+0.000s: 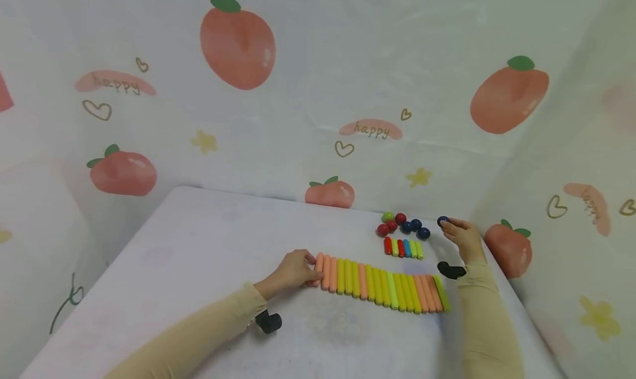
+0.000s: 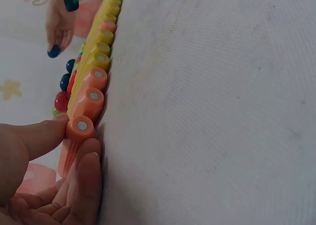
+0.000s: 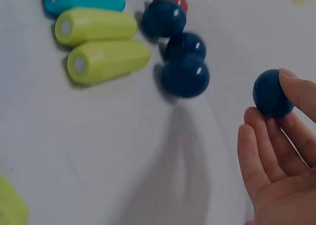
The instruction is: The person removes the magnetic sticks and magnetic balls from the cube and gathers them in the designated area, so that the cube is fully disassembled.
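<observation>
My left hand pinches a salmon-orange magnetic rod between thumb and fingers at the left end of a long row of rods. The row is mostly yellow and orange, with a light green rod in it and a green one at its right end. A small silver disc shows on each rod's end in the left wrist view. At the far right, my right hand holds a dark blue ball between thumb and fingertips, apart from the other balls.
Several balls, red, green and dark blue, lie together near the table's back edge. Before them is a row of shorter rods in red, blue and yellow-green. A fruit-printed cloth hangs behind the white table.
</observation>
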The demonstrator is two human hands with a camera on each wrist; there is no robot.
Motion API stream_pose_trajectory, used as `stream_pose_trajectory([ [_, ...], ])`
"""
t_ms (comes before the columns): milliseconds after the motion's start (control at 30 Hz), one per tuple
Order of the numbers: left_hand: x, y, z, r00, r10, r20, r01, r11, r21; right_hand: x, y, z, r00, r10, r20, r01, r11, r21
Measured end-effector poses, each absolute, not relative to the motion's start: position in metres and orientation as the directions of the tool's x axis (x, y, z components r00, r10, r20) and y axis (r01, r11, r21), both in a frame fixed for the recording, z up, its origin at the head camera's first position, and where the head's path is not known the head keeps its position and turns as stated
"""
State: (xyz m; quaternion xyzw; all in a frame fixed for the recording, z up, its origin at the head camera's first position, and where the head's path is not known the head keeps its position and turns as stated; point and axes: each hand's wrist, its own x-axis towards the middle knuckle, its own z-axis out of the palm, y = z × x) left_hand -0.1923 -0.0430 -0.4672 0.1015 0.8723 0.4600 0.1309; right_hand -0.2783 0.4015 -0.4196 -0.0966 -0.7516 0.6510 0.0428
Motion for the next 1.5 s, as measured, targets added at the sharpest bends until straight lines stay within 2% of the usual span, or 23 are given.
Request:
stream_pose_trajectory([
  [133,-0.191,-0.043,-0.467,-0.945,0.295,-0.139,0.057,0.567,0.821,-0.279,0.407,-0.430,-0.956,0.241,-0.165,0.189,0.078,-0.979],
  [267,-0.189,-0.043,-0.468,-0.947,0.293,-0.130,0.065,0.574,0.816,-0.283,0.406,-0.440,-0.944,0.260,-0.205,0.229,0.065,-0.971],
  [667,-0.185,-0.043,-0.468,-0.945,0.302,-0.125,0.067,0.552,0.831,-0.291,0.390,-0.448,-0.906,0.375,-0.196,0.310,0.273,-0.911],
  [1100,-0.178,-0.043,-0.465,-0.943,0.306,-0.131,0.069,0.566,0.822,-0.287,0.385,-0.452,-0.885,0.424,-0.191,0.346,0.327,-0.879],
  [1300,-0.179,-0.044,-0.464,-0.941,0.313,-0.129,0.071,0.554,0.830,-0.284,0.390,-0.449,-0.901,0.387,-0.199,0.351,0.376,-0.857],
  [1500,-0.182,-0.048,-0.463,-0.921,0.345,-0.179,0.025,0.512,0.858,-0.283,0.403,-0.442,-0.945,0.261,-0.196,0.305,0.491,-0.816],
])
